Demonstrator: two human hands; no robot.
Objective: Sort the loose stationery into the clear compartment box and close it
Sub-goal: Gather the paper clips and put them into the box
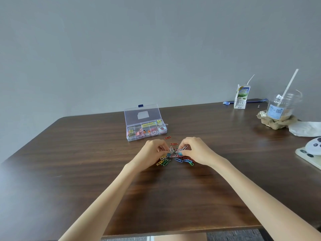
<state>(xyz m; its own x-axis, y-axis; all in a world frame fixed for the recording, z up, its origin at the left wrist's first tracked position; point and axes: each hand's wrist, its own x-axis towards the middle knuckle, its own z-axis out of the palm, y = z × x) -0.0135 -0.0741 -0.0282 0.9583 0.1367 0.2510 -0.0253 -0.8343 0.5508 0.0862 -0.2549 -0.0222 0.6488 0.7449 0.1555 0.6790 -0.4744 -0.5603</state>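
A heap of coloured paper clips lies on the brown table, a little in front of the clear compartment box. The box stands with its lid raised, and binder clips, rings and a yellow item fill its compartments. My left hand and my right hand sit on either side of the heap, fingers curled inward. Each pinches several clips at the fingertips. Two red clips lie loose between heap and box.
A milk carton with a straw stands at the back right. A clear plastic cup sits on crumpled brown paper. A white panda-patterned object lies at the right edge. The table's front edge runs below my forearms.
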